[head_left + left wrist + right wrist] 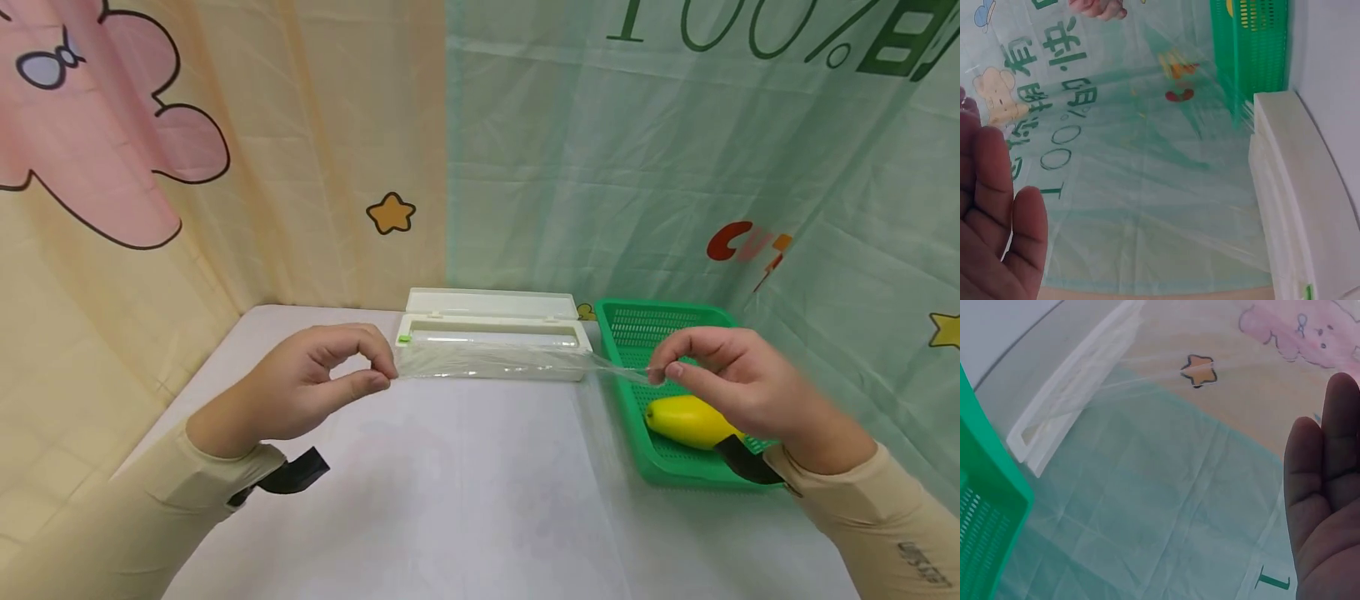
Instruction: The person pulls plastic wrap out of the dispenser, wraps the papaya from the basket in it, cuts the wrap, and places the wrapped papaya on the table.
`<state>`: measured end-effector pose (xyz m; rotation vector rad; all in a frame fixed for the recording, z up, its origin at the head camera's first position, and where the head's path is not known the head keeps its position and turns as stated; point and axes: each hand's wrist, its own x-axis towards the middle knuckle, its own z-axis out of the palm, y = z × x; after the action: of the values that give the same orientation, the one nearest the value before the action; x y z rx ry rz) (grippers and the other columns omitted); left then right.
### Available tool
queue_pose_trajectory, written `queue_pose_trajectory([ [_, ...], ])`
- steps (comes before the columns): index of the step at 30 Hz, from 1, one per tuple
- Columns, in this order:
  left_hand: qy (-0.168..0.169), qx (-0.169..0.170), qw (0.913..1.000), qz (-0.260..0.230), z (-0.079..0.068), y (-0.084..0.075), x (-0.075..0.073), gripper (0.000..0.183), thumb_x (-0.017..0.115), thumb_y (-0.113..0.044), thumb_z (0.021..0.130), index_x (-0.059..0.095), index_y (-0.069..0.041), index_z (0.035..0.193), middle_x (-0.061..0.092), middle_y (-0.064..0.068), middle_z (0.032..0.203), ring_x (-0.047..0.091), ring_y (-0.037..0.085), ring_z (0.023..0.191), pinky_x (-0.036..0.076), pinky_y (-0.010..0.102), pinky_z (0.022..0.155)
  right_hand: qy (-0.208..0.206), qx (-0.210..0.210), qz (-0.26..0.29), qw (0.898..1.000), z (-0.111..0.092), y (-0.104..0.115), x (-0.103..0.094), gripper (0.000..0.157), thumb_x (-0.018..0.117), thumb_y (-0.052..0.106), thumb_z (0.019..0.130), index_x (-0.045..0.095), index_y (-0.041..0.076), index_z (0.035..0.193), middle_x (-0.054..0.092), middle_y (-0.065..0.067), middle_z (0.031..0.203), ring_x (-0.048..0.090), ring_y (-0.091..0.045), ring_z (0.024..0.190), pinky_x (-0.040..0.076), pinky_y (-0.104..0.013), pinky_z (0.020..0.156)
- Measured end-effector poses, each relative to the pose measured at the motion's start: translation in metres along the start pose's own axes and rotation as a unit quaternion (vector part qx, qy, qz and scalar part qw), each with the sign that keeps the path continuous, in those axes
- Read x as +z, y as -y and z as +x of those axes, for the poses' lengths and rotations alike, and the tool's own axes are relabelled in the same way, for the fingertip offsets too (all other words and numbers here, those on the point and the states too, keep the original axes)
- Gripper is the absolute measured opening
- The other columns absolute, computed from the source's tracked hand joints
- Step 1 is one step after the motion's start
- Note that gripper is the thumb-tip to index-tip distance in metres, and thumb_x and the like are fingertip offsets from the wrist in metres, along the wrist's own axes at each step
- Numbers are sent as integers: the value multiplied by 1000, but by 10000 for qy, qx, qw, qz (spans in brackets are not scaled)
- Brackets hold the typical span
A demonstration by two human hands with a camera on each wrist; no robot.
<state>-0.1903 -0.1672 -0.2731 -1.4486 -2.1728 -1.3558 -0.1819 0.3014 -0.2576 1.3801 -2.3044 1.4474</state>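
Observation:
A sheet of clear cling film [487, 363] stretches between both hands in the head view, in front of a white cling film dispenser [588, 337] whose lid [491, 302] stands raised. My left hand [318, 379] pinches the film's left corner between thumb and fingertips. At the other end, my right hand [731, 379] pinches the right corner, above the green basket. Both wrist views show the film running back to the dispenser [1300, 187] [1063, 403]. Only some fingers [997, 187] of the left hand and fingers [1307, 481] of the right appear there; the pinching tips are out of frame.
A green plastic basket [637, 462] stands on the right of the white-covered table [450, 500], with a yellow oblong fruit [690, 421] inside. Printed curtains [525, 167] hang behind and along the sides. A small green slider [405, 338] sits at the dispenser's left end.

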Motion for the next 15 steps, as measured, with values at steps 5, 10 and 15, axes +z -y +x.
queue_pose_trajectory([
  [5, 539, -385, 9974, -290, -11, 7, 4, 34, 69, 13, 92, 71, -19, 105, 70, -3, 94, 65, 11, 88, 55, 24, 85, 543, 212, -53, 9983, -5, -7, 8, 39, 48, -24, 94, 69, 7, 101, 71, -1, 94, 66, -16, 88, 57, -24, 83],
  [10, 1012, -869, 9893, -596, -19, 15, 11, 22, 70, 3, 97, 72, -16, 109, 71, -2, 92, 65, 12, 86, 56, 26, 82, 892, 674, 67, 9937, -11, -16, 18, 36, 51, -19, 97, 69, 13, 97, 71, -2, 88, 67, -20, 83, 58, -28, 80],
  [15, 1543, -1325, 9755, -840, -26, 23, 19, 13, 68, -7, 102, 73, -15, 111, 70, -1, 90, 65, 13, 88, 56, 26, 86, 1314, 851, 176, 9875, -16, -27, 29, 29, 54, -14, 99, 68, 11, 95, 69, -3, 86, 66, -19, 83, 58, -31, 79],
])
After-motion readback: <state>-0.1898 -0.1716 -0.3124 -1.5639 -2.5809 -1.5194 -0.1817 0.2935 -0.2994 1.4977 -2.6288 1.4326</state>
